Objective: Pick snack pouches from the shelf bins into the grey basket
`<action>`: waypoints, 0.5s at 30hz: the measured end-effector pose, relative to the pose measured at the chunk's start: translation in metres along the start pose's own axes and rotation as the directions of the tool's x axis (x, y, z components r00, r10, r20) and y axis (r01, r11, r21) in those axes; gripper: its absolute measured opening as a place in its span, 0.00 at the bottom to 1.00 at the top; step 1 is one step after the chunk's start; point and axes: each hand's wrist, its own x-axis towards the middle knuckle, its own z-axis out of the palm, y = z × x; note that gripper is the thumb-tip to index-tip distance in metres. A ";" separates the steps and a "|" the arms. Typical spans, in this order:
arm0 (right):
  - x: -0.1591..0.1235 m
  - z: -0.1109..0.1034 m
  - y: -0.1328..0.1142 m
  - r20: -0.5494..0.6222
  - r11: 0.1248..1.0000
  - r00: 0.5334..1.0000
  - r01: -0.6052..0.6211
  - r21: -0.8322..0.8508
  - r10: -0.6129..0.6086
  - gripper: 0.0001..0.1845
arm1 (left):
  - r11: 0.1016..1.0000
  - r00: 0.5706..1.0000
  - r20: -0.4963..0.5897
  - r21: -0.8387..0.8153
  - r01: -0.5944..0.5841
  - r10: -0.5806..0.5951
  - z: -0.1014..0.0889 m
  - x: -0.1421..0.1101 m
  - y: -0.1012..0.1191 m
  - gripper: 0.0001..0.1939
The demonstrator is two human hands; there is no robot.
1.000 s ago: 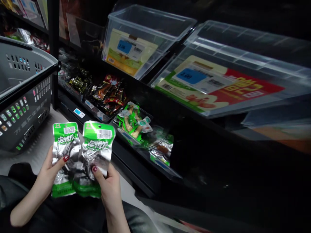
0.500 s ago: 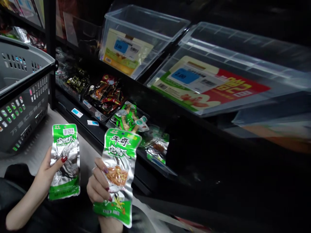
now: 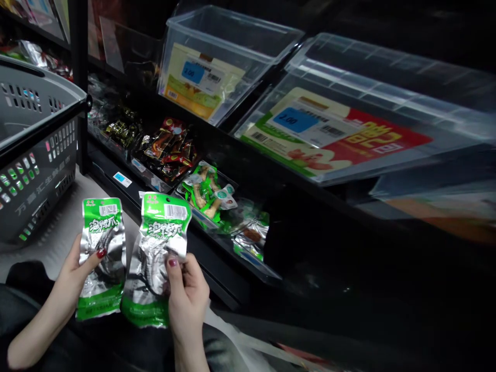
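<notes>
Both hands are shown occupied in the head view: our left hand (image 3: 73, 268) grips a green-and-silver packet (image 3: 112, 268), thumb across its face, while our right hand (image 3: 189, 292) pinches a second green-and-silver packet (image 3: 155, 253) by its right edge. Each packet is upright, barcode at the top, over our dark-clothed lap; their lower edges meet or nearly meet, and we cannot tell whether they touch. Our thumbs cover part of each printed face. To the left stands a grey basket (image 3: 46, 178) with slotted walls, beside a black post (image 3: 79, 93) that rises between it and the display. Beyond our hands, a low shelf bears dark-wrapped items (image 3: 122, 132), red-and-black packets (image 3: 170, 152), green-and-white packets (image 3: 209, 194) and a silver packet (image 3: 252, 235). One price label (image 3: 123, 179) lies on the shelf's edge, farther left than the right-hand packet. Above, two clear bins (image 3: 387, 103) carry printed cards marked 2.00. Deep shadow hides the detail at lower right.
</notes>
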 end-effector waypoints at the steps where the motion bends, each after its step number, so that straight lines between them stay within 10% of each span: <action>1: -0.002 0.001 0.000 0.001 0.995 0.998 0.060 -0.085 -0.060 0.15 | 1.000 1.000 0.008 0.026 -0.018 0.018 0.000 0.000 0.000 0.26; 8: -0.037 0.034 -0.012 0.212 0.614 0.785 0.596 -0.517 -0.582 0.05 | 0.967 0.988 0.025 0.203 -0.154 0.153 -0.005 0.001 -0.016 0.17; 15: -0.045 0.051 -0.007 0.271 0.823 0.870 0.483 -0.300 -0.412 0.17 | 1.000 1.000 -0.020 0.014 0.008 -0.008 -0.009 0.001 -0.023 0.21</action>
